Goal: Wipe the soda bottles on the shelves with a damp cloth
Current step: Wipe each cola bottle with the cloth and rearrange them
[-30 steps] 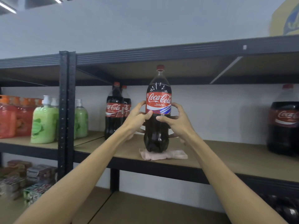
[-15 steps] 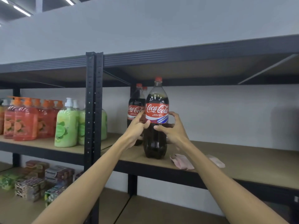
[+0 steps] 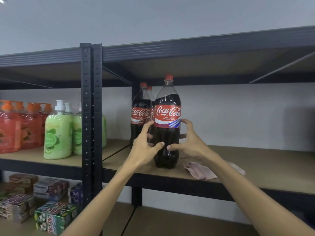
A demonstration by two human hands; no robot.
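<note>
**Q:** How did the hands hold the object?
**A:** Both hands were curled round the bottle (image 3: 167,114) at its waist, just below the red label. The left hand (image 3: 144,149) wrapped the left side, with its thumb laid across the dark front. The right hand (image 3: 191,145) wrapped the right side, its thumb pointing toward the left thumb, the two tips close but apart. The right index finger was arched at the label's edge; whether it touched could not be told.

**Q:** Where did the bottle stand?
**A:** It stood upright on the shelf (image 3: 264,167), near the front edge, with its red cap on and its base on the bare board.

**Q:** And the cloth?
**A:** The cloth (image 3: 201,171), pale pink and crumpled, lay on the same board just right of the bottle's base. The right forearm partly hid it, and neither hand touched it.

**Q:** What lay beyond?
**A:** The rear bottles (image 3: 140,113), two with the same label, stood behind and to the left, the nearer one partly covered by the left fingers. A black post (image 3: 91,116) divided the bays. Left of it stood green soaps (image 3: 58,132) with white pumps, then orange soaps (image 3: 12,126). On the lower shelf (image 3: 153,223), boxes (image 3: 51,217) were stacked at the left, their print too blurred to read.
</note>
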